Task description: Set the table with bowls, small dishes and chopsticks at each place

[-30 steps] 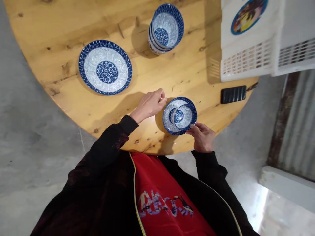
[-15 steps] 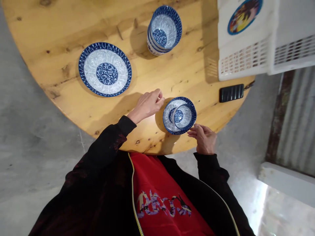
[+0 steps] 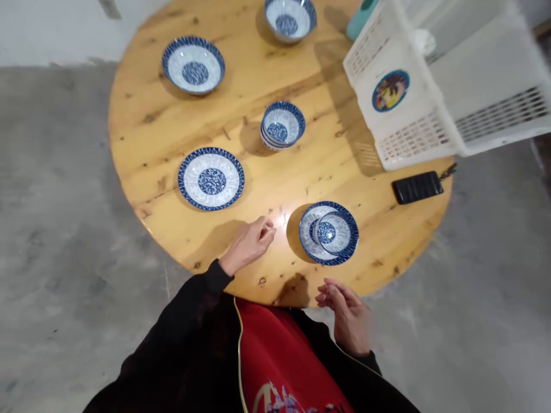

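Note:
A small blue-and-white bowl point(image 3: 342, 232) rests off-centre on a blue-rimmed plate point(image 3: 307, 232) near the table's front edge. To the left of that plate, my left hand point(image 3: 248, 245) is held with its fingers loosely curled and nothing visible in them. My right hand point(image 3: 346, 316) is just in front of the plate, apart from it, by the table edge. Its fingers are partly stretched out and hold nothing. Beyond my left hand lies a larger flat plate point(image 3: 212, 180). A stack of small bowls point(image 3: 283, 126) stands behind, toward the middle.
A round wooden table point(image 3: 159, 120) carries everything. Farther back are a wide bowl point(image 3: 193, 66) and another bowl point(image 3: 290, 22). On the right stand a white plastic basket point(image 3: 413, 135), a black phone-like object point(image 3: 416, 187) and a partly hidden teal item point(image 3: 360, 20).
My right hand has come away from the bowl and plate, back toward my body. The left hand has drawn back slightly. My view has lifted, showing more of the far table.

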Action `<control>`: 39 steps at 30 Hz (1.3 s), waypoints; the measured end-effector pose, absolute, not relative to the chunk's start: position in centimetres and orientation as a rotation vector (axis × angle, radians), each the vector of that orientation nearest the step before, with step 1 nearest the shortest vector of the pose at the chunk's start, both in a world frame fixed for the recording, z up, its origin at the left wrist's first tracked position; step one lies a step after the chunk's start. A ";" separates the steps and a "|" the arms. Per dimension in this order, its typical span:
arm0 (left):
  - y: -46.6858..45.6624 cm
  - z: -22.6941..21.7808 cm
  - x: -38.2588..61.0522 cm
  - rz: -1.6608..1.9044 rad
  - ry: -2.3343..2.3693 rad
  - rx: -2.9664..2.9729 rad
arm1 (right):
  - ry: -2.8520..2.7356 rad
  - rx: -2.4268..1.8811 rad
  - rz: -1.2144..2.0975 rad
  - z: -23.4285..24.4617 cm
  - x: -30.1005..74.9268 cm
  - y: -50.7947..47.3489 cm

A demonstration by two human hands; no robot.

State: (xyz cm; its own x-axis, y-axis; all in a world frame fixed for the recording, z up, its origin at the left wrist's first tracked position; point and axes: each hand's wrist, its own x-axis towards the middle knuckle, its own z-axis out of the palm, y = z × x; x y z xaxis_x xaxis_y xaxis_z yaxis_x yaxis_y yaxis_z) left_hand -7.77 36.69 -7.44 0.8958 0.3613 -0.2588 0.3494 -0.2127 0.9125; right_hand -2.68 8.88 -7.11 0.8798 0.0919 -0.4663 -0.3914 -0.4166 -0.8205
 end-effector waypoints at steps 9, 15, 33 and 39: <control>30.2 -6.4 -20.2 0.032 0.952 1.738 | 0.022 -1.754 0.705 -8.9 -5.7 7.8; 23.2 -6.0 -24.9 0.095 1.026 1.592 | 0.019 -1.696 0.609 -10.1 -7.4 3.2; 20.6 -5.4 -35.3 0.251 1.110 1.572 | -0.204 -1.692 0.701 -10.6 -16.0 5.0; 29.5 -5.2 -43.1 0.343 1.258 1.536 | -0.309 -1.662 0.788 -10.2 -21.9 15.5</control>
State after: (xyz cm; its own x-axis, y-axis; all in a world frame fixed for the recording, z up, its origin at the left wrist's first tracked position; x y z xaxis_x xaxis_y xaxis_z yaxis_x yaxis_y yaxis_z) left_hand -43.08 29.53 -5.22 0.4014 0.8342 -0.3781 0.5265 0.1276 0.8405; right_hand -21.94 15.53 -10.23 0.7341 0.5950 -0.3272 -0.2138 -0.2548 -0.9430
